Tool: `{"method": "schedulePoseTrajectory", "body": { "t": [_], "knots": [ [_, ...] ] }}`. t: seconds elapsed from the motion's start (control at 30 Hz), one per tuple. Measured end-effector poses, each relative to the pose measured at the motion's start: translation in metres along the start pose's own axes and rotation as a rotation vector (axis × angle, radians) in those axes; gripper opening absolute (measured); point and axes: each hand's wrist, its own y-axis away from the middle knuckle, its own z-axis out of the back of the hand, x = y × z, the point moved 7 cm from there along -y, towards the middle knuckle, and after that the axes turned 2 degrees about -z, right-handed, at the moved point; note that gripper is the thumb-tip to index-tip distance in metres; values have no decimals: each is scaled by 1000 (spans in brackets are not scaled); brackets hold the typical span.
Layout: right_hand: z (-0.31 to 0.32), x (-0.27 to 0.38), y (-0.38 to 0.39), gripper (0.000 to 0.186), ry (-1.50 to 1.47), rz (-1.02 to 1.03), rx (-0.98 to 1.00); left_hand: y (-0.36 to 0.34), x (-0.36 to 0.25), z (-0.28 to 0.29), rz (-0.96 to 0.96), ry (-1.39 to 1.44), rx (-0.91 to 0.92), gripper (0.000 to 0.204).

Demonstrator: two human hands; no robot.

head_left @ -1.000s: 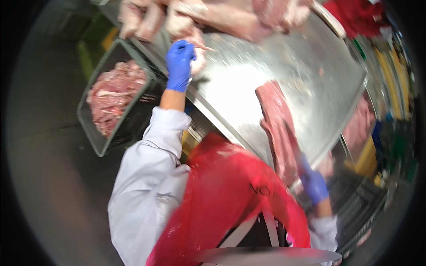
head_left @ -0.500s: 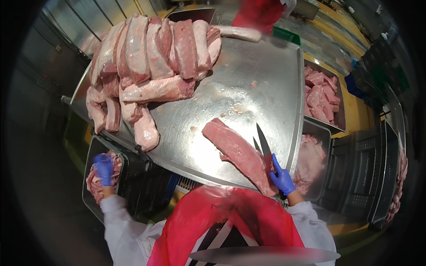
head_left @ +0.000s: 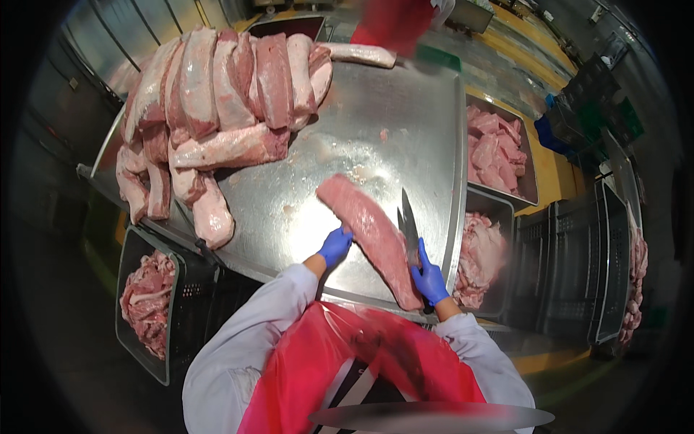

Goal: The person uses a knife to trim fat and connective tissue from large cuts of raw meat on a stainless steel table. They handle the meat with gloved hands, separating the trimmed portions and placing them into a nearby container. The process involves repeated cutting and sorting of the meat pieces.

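Note:
A long trimmed pork loin (head_left: 372,235) lies slantwise on the steel table in front of me. My left hand (head_left: 335,247), in a blue glove, has its fingers closed at the loin's left edge, where they seem to pinch the meat. On the other side, my right hand (head_left: 430,281), also gloved in blue, is wrapped round a knife (head_left: 410,228). Its dark blade points away from me, beside the loin, and a bit of black handle shows below the hand.
A heap of untrimmed loins (head_left: 217,87) covers the steel table's (head_left: 426,123) far left. A crate of trimmings (head_left: 148,300) stands at left. On the right are a bin of pale scraps (head_left: 477,257) and a tray of meat pieces (head_left: 499,152). Beyond works a person in red (head_left: 390,29).
My left hand has come from the trimmings crate to the loin's left edge. The right hand still holds the knife. The whole view has shifted somewhat.

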Motion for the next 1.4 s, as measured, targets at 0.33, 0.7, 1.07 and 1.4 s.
{"method": "schedulePoseTrajectory", "body": {
  "t": [0.33,0.7,1.07,1.4],
  "knots": [
    [-21,31,-22,87,-17,12,79,-87,-46,29,-279,168,-204,20],
    [-20,63,-75,84,123,101,-64,-68,-88,16,-649,-324,-237,14],
    [-68,139,-168,79,375,126,45,-34,-109,1,-640,-1172,81,23],
    [-40,133,-77,76,805,30,468,-16,-181,37,-959,-1321,-69,14]
  ]
}}
